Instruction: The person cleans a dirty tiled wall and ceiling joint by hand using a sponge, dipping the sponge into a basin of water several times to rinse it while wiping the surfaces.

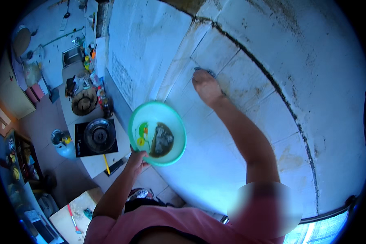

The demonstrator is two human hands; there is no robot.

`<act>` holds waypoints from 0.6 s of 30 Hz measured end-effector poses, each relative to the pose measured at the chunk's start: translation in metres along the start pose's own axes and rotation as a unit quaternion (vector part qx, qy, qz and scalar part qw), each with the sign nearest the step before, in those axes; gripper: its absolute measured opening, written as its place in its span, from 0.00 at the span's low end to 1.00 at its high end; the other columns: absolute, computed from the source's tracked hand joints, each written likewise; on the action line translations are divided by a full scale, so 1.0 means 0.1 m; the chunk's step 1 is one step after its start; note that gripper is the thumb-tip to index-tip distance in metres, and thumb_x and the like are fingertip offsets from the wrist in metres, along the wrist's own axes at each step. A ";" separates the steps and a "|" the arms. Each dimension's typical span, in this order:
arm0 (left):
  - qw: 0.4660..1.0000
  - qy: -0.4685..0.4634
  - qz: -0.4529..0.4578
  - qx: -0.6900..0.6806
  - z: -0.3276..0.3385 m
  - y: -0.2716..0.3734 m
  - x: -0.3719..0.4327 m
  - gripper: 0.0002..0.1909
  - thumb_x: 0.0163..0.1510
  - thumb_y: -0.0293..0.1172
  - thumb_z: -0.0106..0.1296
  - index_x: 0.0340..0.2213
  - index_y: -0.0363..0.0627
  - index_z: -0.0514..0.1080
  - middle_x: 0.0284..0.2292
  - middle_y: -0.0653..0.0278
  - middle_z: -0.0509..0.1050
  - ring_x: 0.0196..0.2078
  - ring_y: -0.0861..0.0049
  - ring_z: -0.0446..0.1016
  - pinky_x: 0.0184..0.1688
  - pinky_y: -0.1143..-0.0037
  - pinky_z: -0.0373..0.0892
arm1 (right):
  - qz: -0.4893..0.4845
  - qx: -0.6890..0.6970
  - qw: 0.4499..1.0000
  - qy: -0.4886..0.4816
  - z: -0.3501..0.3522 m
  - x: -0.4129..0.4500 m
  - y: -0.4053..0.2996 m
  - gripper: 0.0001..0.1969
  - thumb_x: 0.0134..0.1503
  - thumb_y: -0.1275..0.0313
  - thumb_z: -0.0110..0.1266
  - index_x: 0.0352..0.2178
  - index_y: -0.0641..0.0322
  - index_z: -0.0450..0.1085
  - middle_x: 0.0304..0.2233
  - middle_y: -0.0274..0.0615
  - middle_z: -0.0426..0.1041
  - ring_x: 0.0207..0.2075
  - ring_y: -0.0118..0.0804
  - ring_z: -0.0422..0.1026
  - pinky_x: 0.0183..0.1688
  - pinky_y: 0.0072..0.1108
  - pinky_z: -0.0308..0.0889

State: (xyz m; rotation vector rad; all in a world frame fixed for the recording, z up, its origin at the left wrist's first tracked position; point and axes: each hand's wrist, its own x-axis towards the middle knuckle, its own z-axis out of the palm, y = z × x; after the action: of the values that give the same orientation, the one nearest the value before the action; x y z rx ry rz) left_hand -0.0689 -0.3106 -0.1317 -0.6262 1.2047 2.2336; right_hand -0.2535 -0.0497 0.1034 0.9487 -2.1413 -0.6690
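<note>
My left hand [139, 161] grips the rim of a pale plastic basin with a green edge [184, 138]. Dark, murky water and a wet grey cloth [163, 140] lie in the basin, beside a printed green and yellow pattern. Raised up, my right hand [206, 85] presses a dark scouring pad or folded cloth [205, 71] against the white wall tiles [212, 52]. Most of the pad is hidden beneath the fingers. Brown stains mark the tiles around and to the right of that hand.
At left, a counter [93, 166] holds an induction cooktop [79, 137] with a lidded pan [100, 135], bottles and a brown hat-like item [84, 101]. A blue gas cylinder [65, 149] stands on the floor. A table [62, 218] at lower left bears a red-handled tool [72, 216].
</note>
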 end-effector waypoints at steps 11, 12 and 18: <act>1.000 -0.005 0.017 0.020 0.04 0.11 -0.02 0.39 0.40 0.20 0.44 0.54 0.49 0.45 0.47 0.51 0.60 0.45 0.58 0.68 0.38 0.58 0.72 | 0.127 0.118 0.983 0.066 -0.94 -0.76 0.00 0.13 0.37 0.82 0.50 0.30 0.69 0.72 0.36 0.46 0.71 0.40 0.46 0.70 0.45 0.30 0.65; 0.999 0.002 0.027 0.025 0.03 0.09 -0.06 0.38 0.40 0.20 0.44 0.54 0.47 0.46 0.46 0.51 0.60 0.45 0.58 0.69 0.38 0.58 0.72 | 0.165 0.172 0.968 0.081 -0.79 -0.77 -0.16 0.13 0.37 0.83 0.50 0.30 0.68 0.72 0.36 0.46 0.72 0.40 0.47 0.70 0.44 0.30 0.66; 0.999 0.012 0.021 0.035 0.02 0.11 -0.33 0.32 0.40 0.21 0.45 0.50 0.40 0.54 0.43 0.53 0.65 0.41 0.60 0.71 0.36 0.61 0.74 | 0.357 0.535 0.765 -0.031 0.23 -0.78 -1.99 0.10 0.45 0.81 0.52 0.32 0.60 0.73 0.33 0.48 0.72 0.37 0.51 0.70 0.41 0.34 0.66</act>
State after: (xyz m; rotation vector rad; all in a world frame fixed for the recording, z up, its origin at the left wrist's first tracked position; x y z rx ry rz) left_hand -0.0514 -0.3212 -0.1041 -0.6067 1.3133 2.2139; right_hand -0.1472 -0.1041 -0.0758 0.4696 -2.6369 1.0308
